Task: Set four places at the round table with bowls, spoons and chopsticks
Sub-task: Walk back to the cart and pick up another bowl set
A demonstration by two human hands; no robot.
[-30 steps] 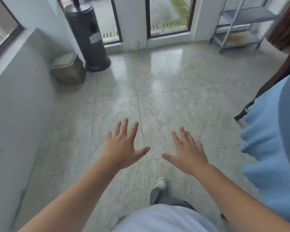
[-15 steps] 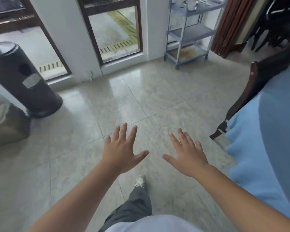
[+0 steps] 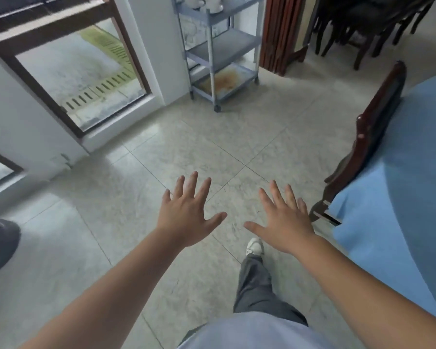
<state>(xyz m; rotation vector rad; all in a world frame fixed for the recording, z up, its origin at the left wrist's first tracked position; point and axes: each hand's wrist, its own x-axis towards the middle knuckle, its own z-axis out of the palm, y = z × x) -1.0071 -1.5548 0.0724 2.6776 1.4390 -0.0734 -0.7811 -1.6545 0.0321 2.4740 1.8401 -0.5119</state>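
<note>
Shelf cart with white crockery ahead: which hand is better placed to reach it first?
Probably the left hand. The shelf cart stands ahead, roughly above it in the frame, while the right hand hangs nearer the blue-clothed table and chair. Both are open and empty.

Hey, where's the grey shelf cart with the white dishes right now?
The grey shelf cart stands ahead at the top centre of the head view, against the white wall between the glass door and the brown curtain.

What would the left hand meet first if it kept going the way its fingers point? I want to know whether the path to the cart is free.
Probably nothing close: the left hand points over bare tiled floor toward the grey shelf cart. Depth is unclear.
</note>
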